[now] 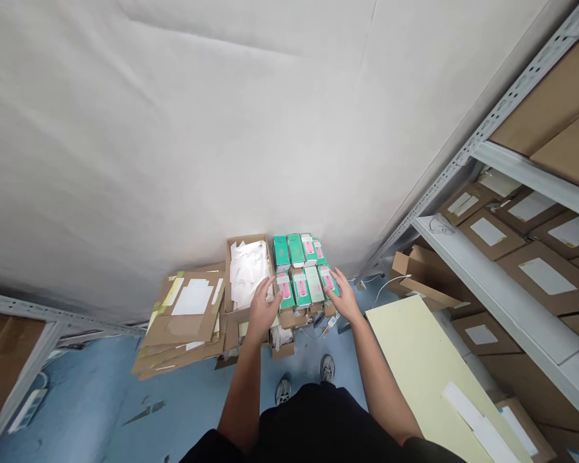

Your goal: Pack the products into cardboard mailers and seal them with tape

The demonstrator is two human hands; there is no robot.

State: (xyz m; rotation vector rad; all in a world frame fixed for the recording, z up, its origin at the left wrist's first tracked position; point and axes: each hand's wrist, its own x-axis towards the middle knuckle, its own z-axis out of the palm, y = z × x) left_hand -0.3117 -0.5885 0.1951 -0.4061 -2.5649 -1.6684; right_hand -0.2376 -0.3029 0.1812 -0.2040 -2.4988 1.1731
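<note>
Two rows of small green boxes stand side by side near the wall, several with pink and white labels. My left hand (263,310) is at the left end of the front row, its fingers apart and nearest to a green box with a pink label (285,290). At the right end of that row, my right hand (343,297) has its fingers spread beside another green box (327,280). Whether the fingertips touch the boxes I cannot tell. One front-row box (314,284) shows a pale top. Left of the boxes is an open carton (228,276) filled with white paper (249,273).
Flattened cardboard (193,321) is stacked to the left. A pale yellow board (424,360) lies at the right, in front of an open carton (427,276). Metal shelving (492,289) with labelled cartons rises on the right. A white cable (390,281) hangs near the open carton.
</note>
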